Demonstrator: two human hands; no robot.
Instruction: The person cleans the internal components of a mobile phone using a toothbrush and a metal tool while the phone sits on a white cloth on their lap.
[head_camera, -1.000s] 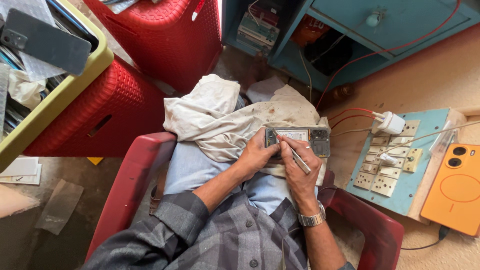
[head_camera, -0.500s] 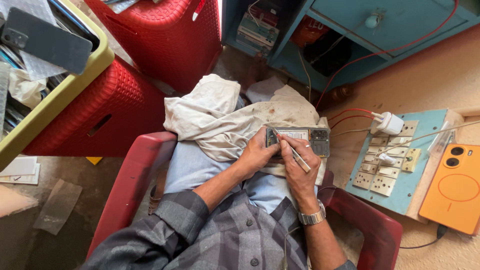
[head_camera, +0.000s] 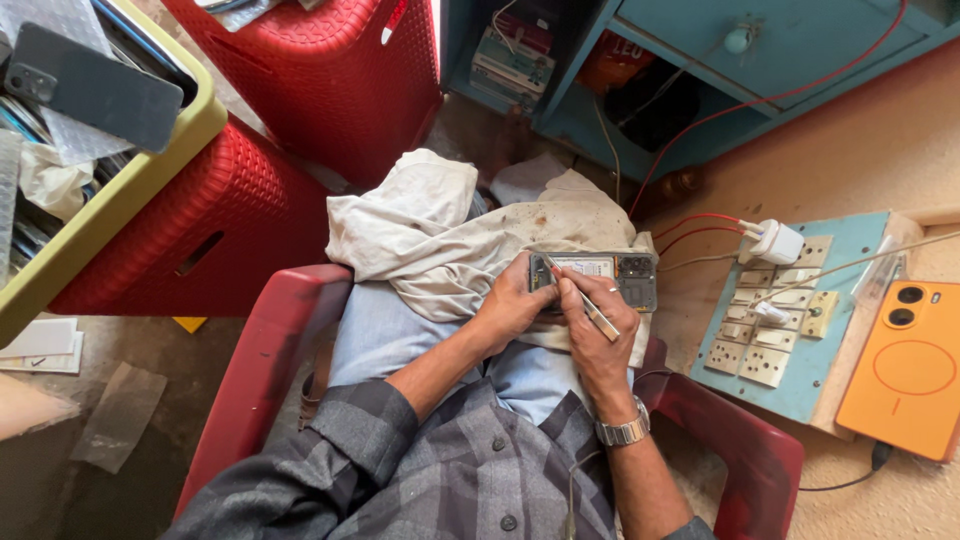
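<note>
The opened phone (head_camera: 600, 277) lies on the stained cloth (head_camera: 450, 240) over your lap. Your left hand (head_camera: 512, 305) clasps its left end; your right hand (head_camera: 597, 335) pinches a screwdriver (head_camera: 585, 300), tip on the phone. An orange phone (head_camera: 905, 370) lies beside the switchboard (head_camera: 785, 330).

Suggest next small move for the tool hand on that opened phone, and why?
Probably ease the tool tip a little further along the upper left edge of the opened phone. The right hand holds the thin tool angled there, while the left hand steadies the phone on the cloth.
</note>
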